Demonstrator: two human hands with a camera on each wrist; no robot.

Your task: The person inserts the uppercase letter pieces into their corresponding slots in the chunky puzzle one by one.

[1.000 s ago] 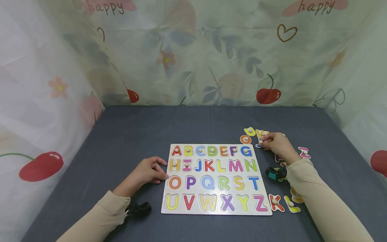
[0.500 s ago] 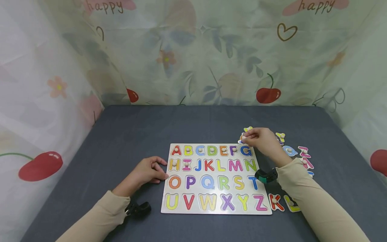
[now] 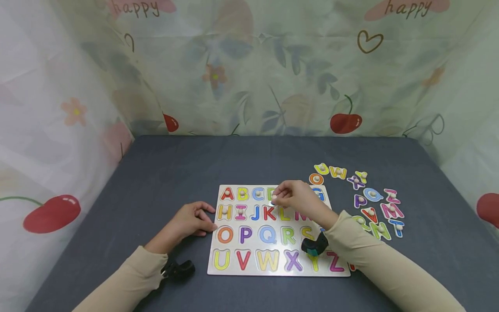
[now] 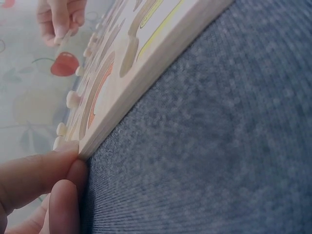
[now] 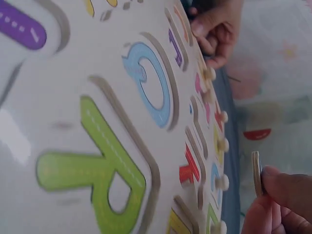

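A white alphabet puzzle board (image 3: 253, 246) lies on the table, with knobbed letters A through I seated in its upper slots. My left hand (image 3: 193, 220) holds the board's left edge, the thumb lapping over the rim in the left wrist view. Above the second row, near the J and K slots, my right hand (image 3: 298, 197) pinches a small letter puzzle piece (image 5: 257, 173). That piece shows edge-on in the right wrist view, so its letter cannot be read. My right hand and forearm cover part of the board, including some slots at the right.
Loose knobbed letters lie to the board's right and behind its right corner, among them an orange O (image 3: 316, 179), a yellow W (image 3: 338, 173), a blue Q (image 3: 373, 194) and a pink M (image 3: 392, 211). A printed curtain (image 3: 261, 78) surrounds the dark table (image 3: 175, 164).
My right hand has picked up a piece from beside the W and carried it leftward, past the O, over the board. My left hand stays at the board's edge.
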